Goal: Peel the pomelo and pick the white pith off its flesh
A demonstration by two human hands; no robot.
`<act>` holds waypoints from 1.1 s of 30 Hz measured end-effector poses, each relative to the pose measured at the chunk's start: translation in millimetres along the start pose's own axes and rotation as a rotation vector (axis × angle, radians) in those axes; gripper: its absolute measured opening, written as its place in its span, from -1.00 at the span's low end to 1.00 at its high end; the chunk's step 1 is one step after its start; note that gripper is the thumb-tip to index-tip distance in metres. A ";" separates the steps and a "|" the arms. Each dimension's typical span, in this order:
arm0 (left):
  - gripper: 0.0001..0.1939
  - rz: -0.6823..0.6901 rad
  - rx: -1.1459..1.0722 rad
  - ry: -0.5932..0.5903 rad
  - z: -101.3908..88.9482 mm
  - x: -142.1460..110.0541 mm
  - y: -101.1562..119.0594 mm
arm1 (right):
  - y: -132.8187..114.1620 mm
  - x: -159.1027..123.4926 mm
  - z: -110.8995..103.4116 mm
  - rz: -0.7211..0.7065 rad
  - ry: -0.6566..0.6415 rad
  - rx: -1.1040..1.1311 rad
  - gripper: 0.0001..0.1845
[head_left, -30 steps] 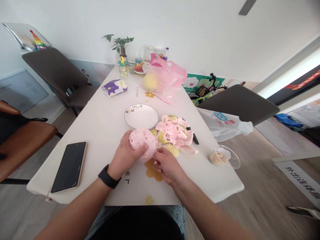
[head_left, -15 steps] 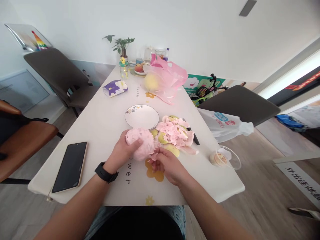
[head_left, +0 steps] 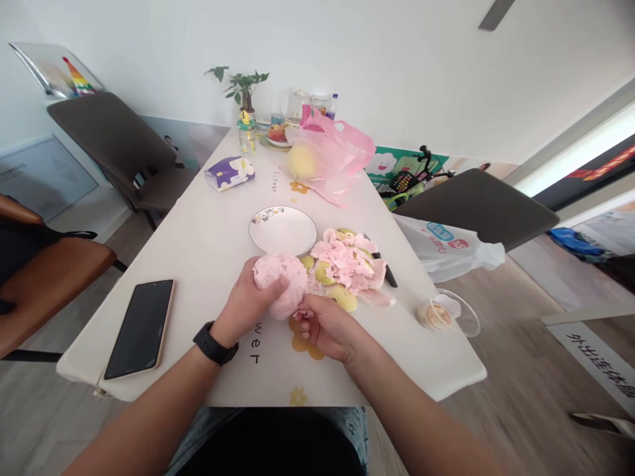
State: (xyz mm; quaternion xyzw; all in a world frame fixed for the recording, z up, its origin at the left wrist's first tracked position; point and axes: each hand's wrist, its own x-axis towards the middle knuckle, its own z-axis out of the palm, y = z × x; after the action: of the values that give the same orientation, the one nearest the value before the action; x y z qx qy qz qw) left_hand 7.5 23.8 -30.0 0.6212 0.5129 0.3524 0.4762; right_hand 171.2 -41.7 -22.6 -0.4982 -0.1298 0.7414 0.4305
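Black phone (head_left: 140,328) lies at the left side of the white tabletop (head_left: 198,277), well apart from the hands, and a purple and white tissue pack (head_left: 229,174) sits farther along. Next comes the left hand (head_left: 245,305), with a black watch (head_left: 214,344) on its wrist; its fingers are spread around the back of the pink pomelo (head_left: 281,284) and the thumb presses across the front, so the fruit is held near the tabletop, just in front of the round white plate (head_left: 282,231). The right hand (head_left: 330,327) is at the lower edge of the fruit, and its thumb and fingers are pressed together, pinching what seems a small pink shred (head_left: 303,313). In my judgement, a firm but soft hold with the left hand and a pinch close to the fruit work best, because this pink layer may tear easily. To the right lies a heap of pink and green peel (head_left: 347,264), touching a black knife (head_left: 387,276), and farther right a clear plastic cup (head_left: 436,316) lies on the tabletop.
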 end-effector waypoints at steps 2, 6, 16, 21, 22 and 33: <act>-0.39 0.014 0.031 0.010 0.7 -0.1 1.9 | -0.7 0.7 1.6 0.015 0.008 0.015 -0.82; -0.42 0.019 0.083 0.022 1.7 0.0 5.1 | -1.2 0.2 2.3 -0.023 0.016 -0.003 -0.79; -0.40 -0.038 0.046 0.021 0.9 2.0 6.8 | 11.6 3.8 5.9 -0.125 -0.007 -0.039 -0.71; -0.38 -0.064 -0.007 -0.015 -2.5 5.7 2.5 | 16.7 2.1 -2.0 -0.179 -0.051 -0.099 -0.74; -0.38 -0.063 -0.014 -0.017 -3.1 6.0 1.6 | 16.3 0.9 -5.3 -0.193 -0.032 -0.170 -0.77; -0.38 -0.044 -0.030 -0.067 -9.4 6.5 -2.5 | -49.6 -7.5 -53.8 -1.034 0.483 -1.628 -0.70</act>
State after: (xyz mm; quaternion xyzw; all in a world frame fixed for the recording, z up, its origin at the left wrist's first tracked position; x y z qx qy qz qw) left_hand -0.5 32.4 -29.9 0.6141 0.5047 0.3285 0.5101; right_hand 243.2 -30.6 -12.3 -0.6615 -0.7091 0.0258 0.2425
